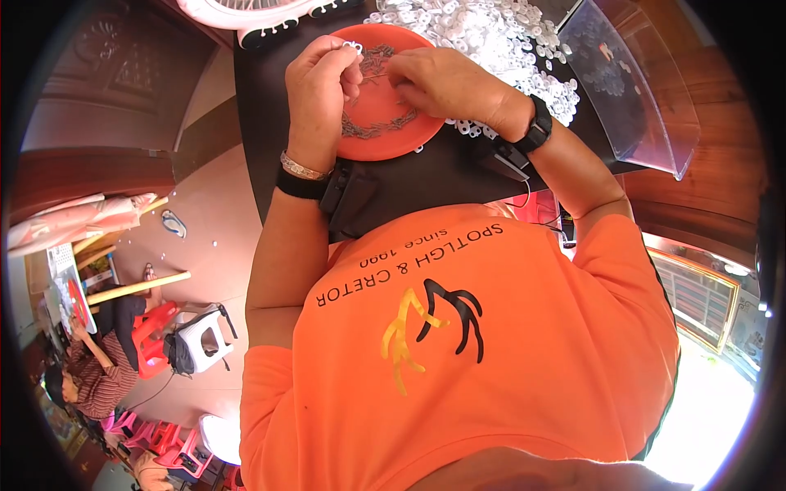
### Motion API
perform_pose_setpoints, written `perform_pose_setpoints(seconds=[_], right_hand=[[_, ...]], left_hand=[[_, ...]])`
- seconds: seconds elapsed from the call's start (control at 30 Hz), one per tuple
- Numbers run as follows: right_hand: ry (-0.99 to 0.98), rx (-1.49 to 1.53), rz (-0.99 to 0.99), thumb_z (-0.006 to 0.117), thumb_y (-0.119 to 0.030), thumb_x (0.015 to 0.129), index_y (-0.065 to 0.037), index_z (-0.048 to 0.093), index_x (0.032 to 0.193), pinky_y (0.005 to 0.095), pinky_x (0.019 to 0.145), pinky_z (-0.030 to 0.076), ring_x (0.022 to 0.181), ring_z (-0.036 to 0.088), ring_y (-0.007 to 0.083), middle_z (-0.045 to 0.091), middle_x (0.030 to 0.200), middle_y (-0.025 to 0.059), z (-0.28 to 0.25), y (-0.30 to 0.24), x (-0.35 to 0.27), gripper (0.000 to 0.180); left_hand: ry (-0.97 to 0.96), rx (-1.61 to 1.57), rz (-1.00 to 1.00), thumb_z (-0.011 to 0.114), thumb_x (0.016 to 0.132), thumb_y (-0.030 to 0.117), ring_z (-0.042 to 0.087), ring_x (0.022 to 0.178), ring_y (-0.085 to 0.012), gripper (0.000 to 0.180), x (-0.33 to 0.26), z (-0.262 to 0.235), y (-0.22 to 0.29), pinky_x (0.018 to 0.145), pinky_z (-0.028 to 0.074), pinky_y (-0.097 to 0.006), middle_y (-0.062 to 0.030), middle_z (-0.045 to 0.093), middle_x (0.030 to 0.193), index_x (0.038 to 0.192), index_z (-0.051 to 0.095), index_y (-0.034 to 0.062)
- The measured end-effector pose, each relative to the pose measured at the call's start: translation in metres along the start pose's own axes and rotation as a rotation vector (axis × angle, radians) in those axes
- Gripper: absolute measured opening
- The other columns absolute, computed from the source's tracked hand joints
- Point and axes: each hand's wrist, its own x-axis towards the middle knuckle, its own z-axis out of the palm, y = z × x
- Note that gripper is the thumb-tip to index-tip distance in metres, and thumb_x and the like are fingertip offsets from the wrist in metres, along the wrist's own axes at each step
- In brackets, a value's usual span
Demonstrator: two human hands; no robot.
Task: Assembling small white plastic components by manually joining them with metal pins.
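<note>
Item: orange plate, round and shallow, on a black table directly in front of the person. It carries a ring of small dark metal pieces along its lower inside edge and a smaller cluster near its top. Both hands are over the plate, so it lies beneath and between them.

Left hand: over the plate's left rim, fingers curled together, fingertips pinching a small white ring-shaped part above the plate's upper edge. The wrist bears a metal bracelet and a black strap with a box-like device.

Right hand: over the plate's right half, fingers bent and drawn together, tips pointing toward the left hand and close to it. What those tips grip is too small to tell. The wrist bears a black band.

Adjacent stock: heap of small white rings, spread on the table just behind and to the right of the plate, some touching the plate's right rim beneath the right wrist.

Other: clear plastic bin, tilted, at the table's right; a white fan base at the table's far left corner; the person's orange shirt fills the lower view. Another person sits at the far left among red stools.
</note>
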Motion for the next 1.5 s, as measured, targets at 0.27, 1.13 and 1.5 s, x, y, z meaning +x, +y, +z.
perform_pose_setpoints(seconds=[0.27,1.13,1.5], right_hand=[[-0.037,-0.061,-0.055,0.061,-0.009,0.076,-0.007,0.062,0.087,0.0378,0.071,0.050,0.083,0.061,0.0277,0.061,0.086,0.0072,-0.012,-0.004,0.002,0.011],[0.145,1.248,0.375,0.063,-0.014,0.089,-0.001,0.063,0.097,0.0219,0.069,0.051,0.071,0.060,0.0080,0.067,0.084,0.0039,-0.009,0.016,0.005,0.015],[0.188,1.091,0.401,0.056,-0.034,0.094,-0.008,0.057,0.079,0.0206,0.054,0.037,0.057,0.045,0.0051,0.051,0.064,-0.0031,-0.009,0.008,0.003,0.030]], left_hand=[[0.014,-0.003,0.020,0.057,0.082,0.011,0.048,0.050,-0.0079,0.011,0.000,-0.002,0.000,0.045,0.035,-0.021,-0.0022,0.055,0.061,0.077,0.059,0.0017],[-0.003,0.064,-0.079,0.051,0.086,0.015,0.048,0.055,-0.0070,0.016,-0.001,0.000,0.000,0.051,0.035,-0.020,-0.0006,0.055,0.066,0.080,0.058,0.0029],[-0.153,0.101,-0.073,0.049,0.089,0.016,0.048,0.057,-0.0071,0.019,-0.003,0.006,-0.003,0.054,0.037,-0.020,-0.0011,0.056,0.068,0.080,0.058,0.0025]])
